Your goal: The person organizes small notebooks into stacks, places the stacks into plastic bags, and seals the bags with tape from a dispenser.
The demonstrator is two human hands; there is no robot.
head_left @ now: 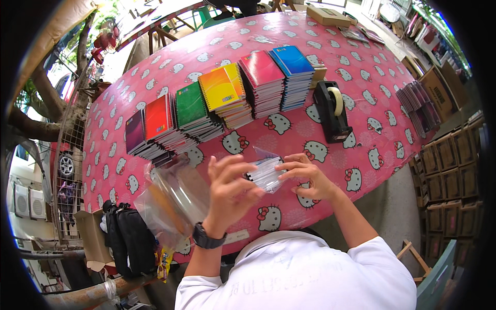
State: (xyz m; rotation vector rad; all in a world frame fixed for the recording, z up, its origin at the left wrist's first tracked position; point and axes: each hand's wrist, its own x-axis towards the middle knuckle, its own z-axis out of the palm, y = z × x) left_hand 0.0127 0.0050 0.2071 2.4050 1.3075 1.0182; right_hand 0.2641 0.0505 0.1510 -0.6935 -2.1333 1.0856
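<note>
Clear-wrapped bundle (268,176) is between left hand (230,185) and right hand (313,178), both with fingers spread.

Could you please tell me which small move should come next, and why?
Probably pressing down the loose clear plastic flap with the right hand: it appears to stick up at the far end of the plastic-wrapped bundle, which sits between that hand and the left hand.

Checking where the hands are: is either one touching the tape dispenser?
No, the left hand and right hand are at the plastic-wrapped bundle, while the tape dispenser stands apart, beyond them.
</note>
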